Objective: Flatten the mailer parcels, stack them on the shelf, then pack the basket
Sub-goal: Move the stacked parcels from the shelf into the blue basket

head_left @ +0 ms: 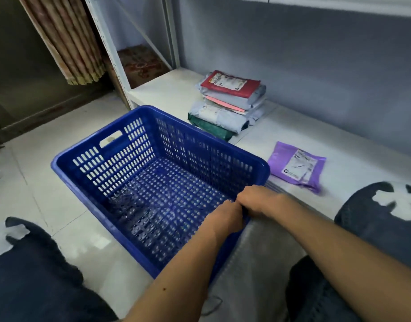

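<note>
There is a single view, from a wide-angle camera worn on the person's head. It looks forward and steeply down, past both forearms, which enter from the bottom edge. The blue basket (153, 182) fills the middle, close to the lens, with the knees at the lower corners. The low white shelf (167, 89) runs from centre to right, farther off, and the grey wall behind it closes the top. Straight edges bow toward the borders.
</note>
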